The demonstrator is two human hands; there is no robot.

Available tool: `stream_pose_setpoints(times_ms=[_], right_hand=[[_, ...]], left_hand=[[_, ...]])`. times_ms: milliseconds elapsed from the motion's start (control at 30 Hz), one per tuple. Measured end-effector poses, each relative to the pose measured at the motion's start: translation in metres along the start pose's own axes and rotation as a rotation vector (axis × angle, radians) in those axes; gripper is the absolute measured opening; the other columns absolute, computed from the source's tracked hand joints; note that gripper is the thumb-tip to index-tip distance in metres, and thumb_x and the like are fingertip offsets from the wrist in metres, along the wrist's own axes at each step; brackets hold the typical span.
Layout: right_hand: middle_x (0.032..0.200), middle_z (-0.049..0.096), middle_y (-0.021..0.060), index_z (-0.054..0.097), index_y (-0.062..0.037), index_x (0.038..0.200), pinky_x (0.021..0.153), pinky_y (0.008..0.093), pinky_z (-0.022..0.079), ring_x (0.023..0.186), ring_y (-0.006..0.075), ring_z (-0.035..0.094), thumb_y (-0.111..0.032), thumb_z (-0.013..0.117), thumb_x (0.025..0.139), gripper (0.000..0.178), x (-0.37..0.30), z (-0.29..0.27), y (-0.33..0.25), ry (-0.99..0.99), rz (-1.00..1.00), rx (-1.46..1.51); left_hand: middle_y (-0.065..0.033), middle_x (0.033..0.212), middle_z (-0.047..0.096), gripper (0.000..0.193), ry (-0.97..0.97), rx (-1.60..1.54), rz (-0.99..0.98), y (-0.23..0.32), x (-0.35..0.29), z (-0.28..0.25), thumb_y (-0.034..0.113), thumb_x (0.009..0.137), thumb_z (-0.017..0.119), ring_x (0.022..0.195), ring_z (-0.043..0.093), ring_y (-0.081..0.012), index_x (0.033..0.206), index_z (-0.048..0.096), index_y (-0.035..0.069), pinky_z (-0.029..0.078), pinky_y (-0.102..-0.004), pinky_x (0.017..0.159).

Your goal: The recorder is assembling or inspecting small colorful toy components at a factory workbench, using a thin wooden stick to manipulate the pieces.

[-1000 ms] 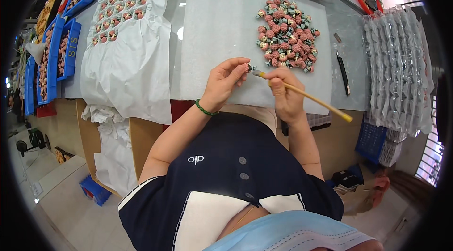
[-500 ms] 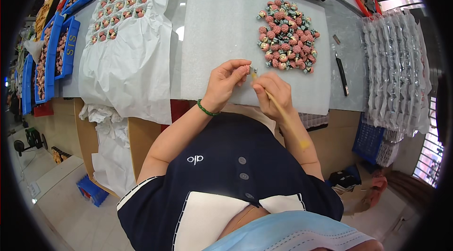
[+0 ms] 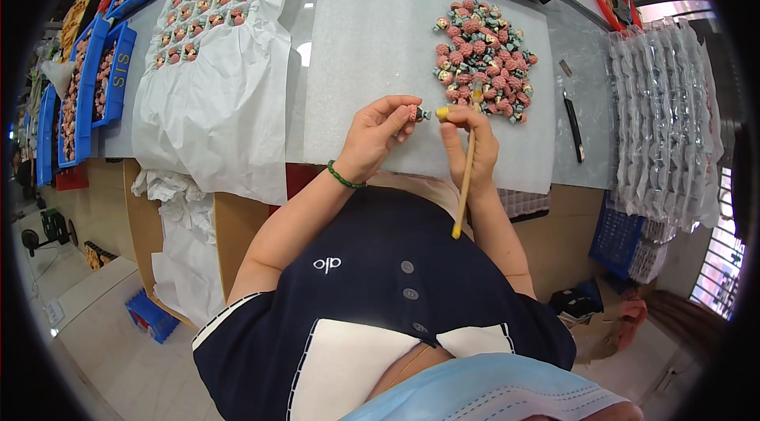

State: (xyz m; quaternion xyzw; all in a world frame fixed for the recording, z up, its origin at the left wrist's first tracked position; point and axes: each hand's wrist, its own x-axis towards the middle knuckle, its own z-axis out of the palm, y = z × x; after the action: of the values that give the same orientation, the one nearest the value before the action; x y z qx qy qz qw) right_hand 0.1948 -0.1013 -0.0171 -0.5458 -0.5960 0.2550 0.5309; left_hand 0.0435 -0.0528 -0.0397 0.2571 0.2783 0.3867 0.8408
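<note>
Left grip [image 3: 370, 136] is closed to a pinch, thumb against fingers, with a figure [image 3: 417, 113] caught between them. Pink shows at the figure's end inside the pinch; a dark grey-green end juts out toward the right grip [image 3: 478, 144]. That one is half curled, thumb a little apart from the fingers, and has hold of a brush [image 3: 468, 161]. The brush's tip points away beyond the right grip, and its yellow butt hangs back below the wrist. A yellow bit [image 3: 442, 114] sits at the right fingertips, facing the figure but apart from it; whether it is held or worn I cannot tell.

Both grips are above the near part of a white sheet [image 3: 356, 49] on the table [image 3: 584, 57]. Just beyond the right grip lies a pile [image 3: 484, 57] of similar figures, and the brush's tip overlaps its near side in view. To the right of that grip, past the sheet, lies a knife [image 3: 573, 128], then a stack of clear trays [image 3: 665, 120]. Left of the left grip, white paper [image 3: 214, 112] spreads out, with rows of figures [image 3: 210, 5] farther off.
</note>
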Motion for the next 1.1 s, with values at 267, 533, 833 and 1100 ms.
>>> stream_pose_setpoints(times_ms=[267,533,833,1100], right_hand=[[0.092,0.056,0.0104,0.050,-0.0007,0.088,0.072,0.0233,0.045,0.081,0.0117,0.054,0.001,0.067,0.072,0.023,0.006,0.010,-0.002,-0.037,0.113,0.074],[0.077,0.057,0.0042,0.052,0.0001,0.083,0.066,0.0213,0.046,0.070,0.0092,0.056,-0.001,0.068,0.072,0.019,0.023,0.013,-0.019,-0.219,0.231,0.040],[0.068,0.057,0.0031,0.052,0.0000,0.077,0.056,0.0187,0.045,0.062,0.0081,0.056,0.001,0.066,0.072,0.015,0.024,0.048,-0.044,-0.137,0.358,0.218],[0.072,0.057,0.0027,0.053,-0.0003,0.079,0.057,0.0179,0.043,0.063,0.0064,0.052,-0.011,0.063,0.079,0.015,0.022,0.084,-0.079,-0.158,0.341,0.190]], left_hand=[[-0.0055,0.102,0.053,0.033,-0.007,-0.225,-0.107,0.016,-0.004,0.005,0.005,0.086,0.048,0.076,0.048,-0.0084,0.118,0.045,-0.001,0.038,-0.0214,0.064],[-0.0146,0.120,0.046,0.039,-0.035,0.251,0.175,0.027,-0.008,-0.006,-0.004,0.082,0.049,0.097,0.053,-0.0153,0.121,0.042,-0.002,0.044,-0.0270,0.083],[-0.0107,0.100,0.059,0.029,0.051,0.369,0.152,0.053,-0.039,-0.013,-0.003,0.080,0.054,0.086,0.057,-0.0140,0.109,0.053,-0.006,0.049,-0.0254,0.076],[-0.0088,0.100,0.053,0.044,-0.009,0.865,0.376,0.096,-0.073,-0.027,0.002,0.077,0.061,0.089,0.053,-0.0135,0.118,0.047,0.002,0.046,-0.0245,0.074]])
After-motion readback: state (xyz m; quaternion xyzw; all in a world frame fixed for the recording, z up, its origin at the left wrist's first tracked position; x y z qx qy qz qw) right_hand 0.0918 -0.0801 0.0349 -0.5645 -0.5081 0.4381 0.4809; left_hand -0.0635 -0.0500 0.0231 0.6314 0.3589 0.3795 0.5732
